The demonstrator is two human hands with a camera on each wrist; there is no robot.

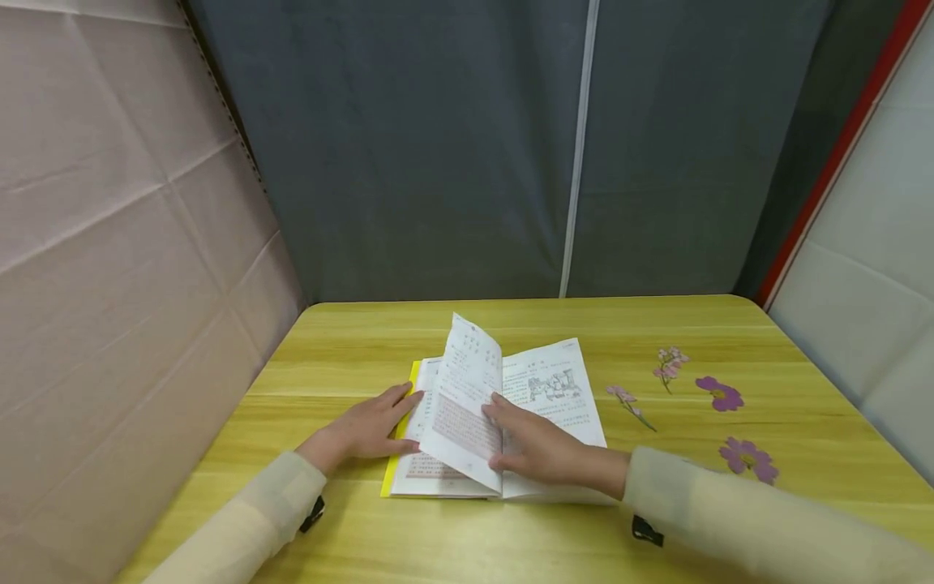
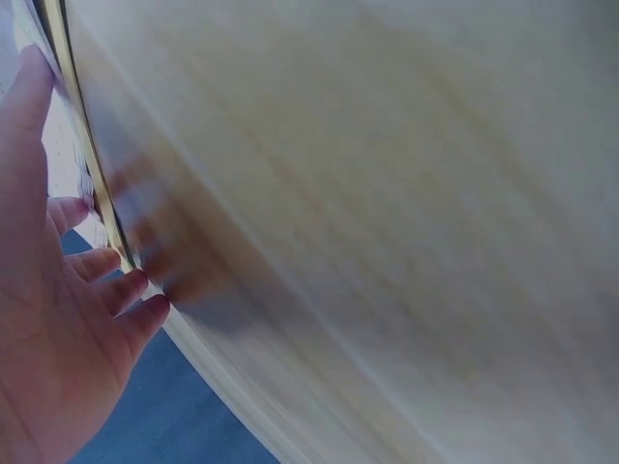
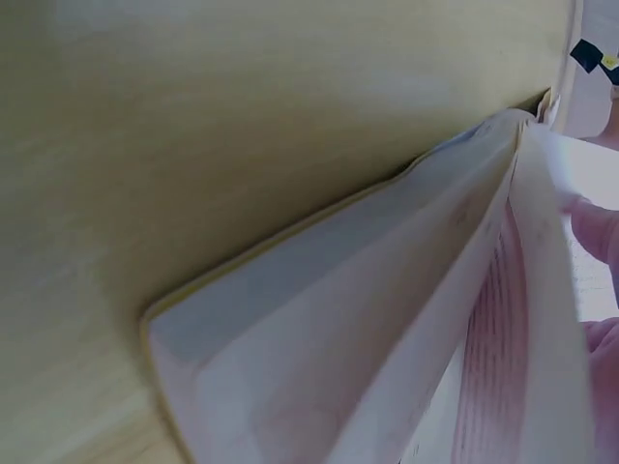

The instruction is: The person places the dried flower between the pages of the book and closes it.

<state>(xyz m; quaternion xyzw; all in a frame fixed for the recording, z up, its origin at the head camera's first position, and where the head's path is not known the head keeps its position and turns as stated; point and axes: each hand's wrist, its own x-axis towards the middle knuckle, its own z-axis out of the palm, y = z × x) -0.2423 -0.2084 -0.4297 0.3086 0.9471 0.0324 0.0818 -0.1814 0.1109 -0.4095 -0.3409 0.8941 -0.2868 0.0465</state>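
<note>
An open book (image 1: 550, 381) with printed text, a line drawing and a yellow cover edge lies on the table in the head view. One page (image 1: 467, 389) stands lifted and leans over to the left side. My left hand (image 1: 372, 426) rests at the book's left edge, fingers spread; in the left wrist view, the left hand's fingertips (image 2: 145, 309) touch that edge. My right hand (image 1: 536, 442) lies over the right side near the spine, its extended fingers against the lifted page. The right wrist view shows raised pages (image 3: 416, 358) and only part of this hand.
To the right of the book, several pressed flowers lie on the wooden table (image 1: 350, 341): two pink sprigs, one upper sprig (image 1: 667, 365) and one lower sprig (image 1: 631, 404), plus two purple blooms, one farther (image 1: 718, 393) and one nearer (image 1: 749, 460). A dark curtain (image 1: 438, 162) hangs behind.
</note>
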